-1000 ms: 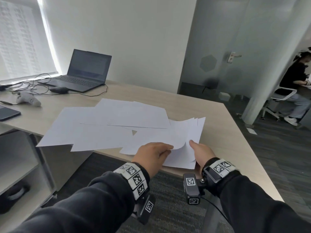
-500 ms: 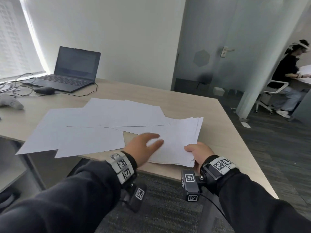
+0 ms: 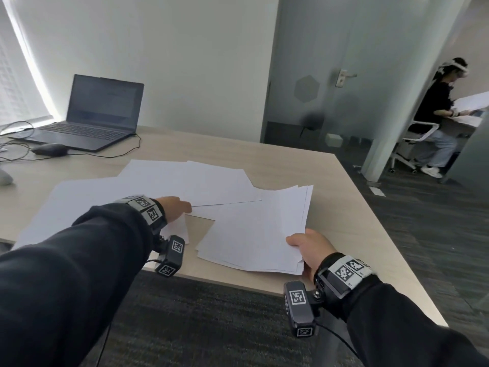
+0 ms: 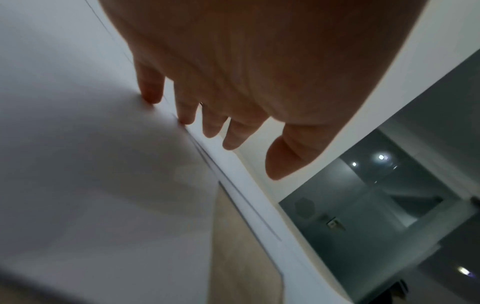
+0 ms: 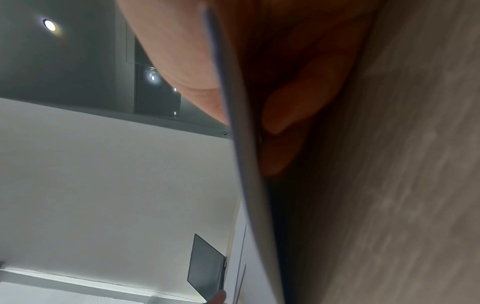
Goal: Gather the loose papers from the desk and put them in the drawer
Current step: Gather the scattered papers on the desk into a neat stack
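Right grip point(image 3: 309, 250) pinches gathered paper stack point(image 3: 254, 231) at counter point(image 3: 344, 207) edge; left grip point(image 3: 173, 207), fingers straight, presses loose sheets point(image 3: 185, 181) beside stack.

Dim daylight from left window point(image 3: 16, 83), blurred wide-angle edges

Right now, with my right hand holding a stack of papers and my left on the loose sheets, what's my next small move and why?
Probably drag the loose sheets rightward under your left hand toward the stack. Its fingertips already press them flat, your right hand pinches the stack's near corner, and bare desk separates the two.
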